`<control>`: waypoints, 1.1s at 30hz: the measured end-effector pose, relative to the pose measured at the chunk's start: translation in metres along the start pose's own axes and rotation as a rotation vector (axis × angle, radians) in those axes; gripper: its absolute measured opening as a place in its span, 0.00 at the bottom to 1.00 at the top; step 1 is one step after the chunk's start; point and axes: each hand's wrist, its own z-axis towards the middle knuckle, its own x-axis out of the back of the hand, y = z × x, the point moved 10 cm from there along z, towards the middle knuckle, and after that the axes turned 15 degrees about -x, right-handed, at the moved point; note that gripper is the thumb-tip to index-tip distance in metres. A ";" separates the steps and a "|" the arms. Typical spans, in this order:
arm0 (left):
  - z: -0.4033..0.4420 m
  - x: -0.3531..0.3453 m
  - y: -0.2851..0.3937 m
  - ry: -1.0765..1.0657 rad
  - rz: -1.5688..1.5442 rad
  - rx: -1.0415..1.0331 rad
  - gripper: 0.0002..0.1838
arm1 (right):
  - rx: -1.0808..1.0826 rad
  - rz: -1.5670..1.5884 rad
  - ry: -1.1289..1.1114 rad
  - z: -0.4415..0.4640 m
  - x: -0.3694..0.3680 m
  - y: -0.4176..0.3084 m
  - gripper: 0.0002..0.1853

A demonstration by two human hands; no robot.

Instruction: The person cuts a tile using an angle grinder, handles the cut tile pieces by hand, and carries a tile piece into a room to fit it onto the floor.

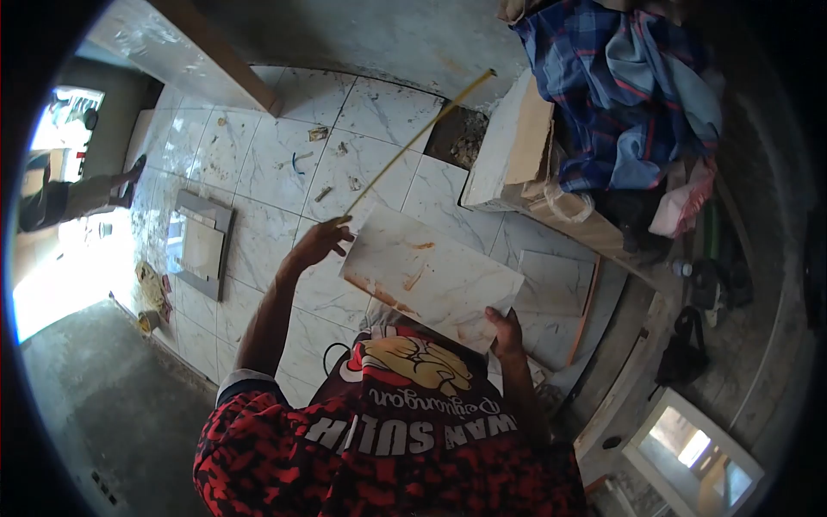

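My left hand (pixel 320 243) is closed on one end of a long, thin yellow strip (pixel 422 133). It slants up and away to the right over the floor, and I see no markings on it. A white marbled tile (pixel 435 276) with orange-brown smears lies tilted in front of my torso. At its lower right corner my right hand (pixel 505 333) grips it, thumb on top and the other fingers hidden beneath. The tile's left edge is close to the left fingers; whether they touch I cannot tell.
White marbled floor tiles (pixel 284 172) carry scattered debris. A gap (pixel 457 138) in them shows rubble. Stacked tile pieces (pixel 200 241) lie left. Plaid cloth (pixel 620 95) covers cardboard boxes at right; a framed mirror (pixel 693 452) is lower right. Someone's leg (pixel 95 189) shows far left.
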 end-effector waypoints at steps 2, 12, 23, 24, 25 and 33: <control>-0.018 0.020 -0.006 0.239 -0.101 -0.035 0.26 | -0.067 0.065 -0.044 0.011 0.011 0.014 0.29; -0.235 -0.055 -0.118 0.663 -0.034 0.468 0.28 | -0.155 0.567 0.071 0.223 0.005 0.113 0.25; -0.153 -0.005 -0.245 0.445 -0.121 0.707 0.30 | -0.181 0.465 0.466 0.323 0.088 0.136 0.31; -0.145 0.006 -0.272 0.456 -0.087 0.621 0.30 | -0.190 0.463 0.480 0.310 0.101 0.137 0.31; -0.129 0.016 -0.272 0.448 -0.025 0.620 0.30 | -0.172 0.381 0.511 0.297 0.117 0.133 0.31; -0.043 0.008 -0.259 0.489 0.073 0.459 0.29 | -0.149 0.235 0.728 0.224 0.294 0.114 0.29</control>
